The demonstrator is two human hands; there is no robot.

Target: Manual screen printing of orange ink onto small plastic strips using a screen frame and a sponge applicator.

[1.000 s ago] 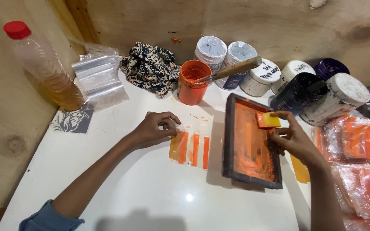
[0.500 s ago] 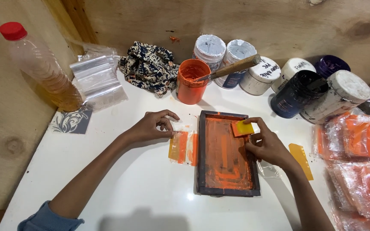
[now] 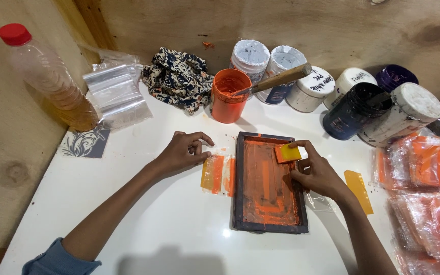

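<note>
Lower centre of the frame: a dark wooden-framed rectangular printing screen, its mesh coated in orange ink, lies flat on the glossy white tabletop. The right hand sits over the frame's right edge and grips a small yellow-orange squeegee pad, pinched between thumb and fingers and pressed to the mesh near the upper right corner of the screen. Just left of the frame, the left hand rests palm-down with fingers curled but grasping nothing — its fingertips press on a clear plastic pouch printed with orange stripes, which is partly tucked under the frame's left edge. At right of the frame lies a flat yellow plastic strip, and beyond it, at the right border, stacks of orange-printed clear packets. At mid-left lies a small grey patterned card. Farther back, centre: an open orange paint tub with a wooden stick resting in it, flanked by white-lidded and dark paint jars. Upper left — a red-capped clear plastic bottle of amber liquid, a pile of clear zip bags and a crumpled floral-print cloth against the plywood wall.
</note>
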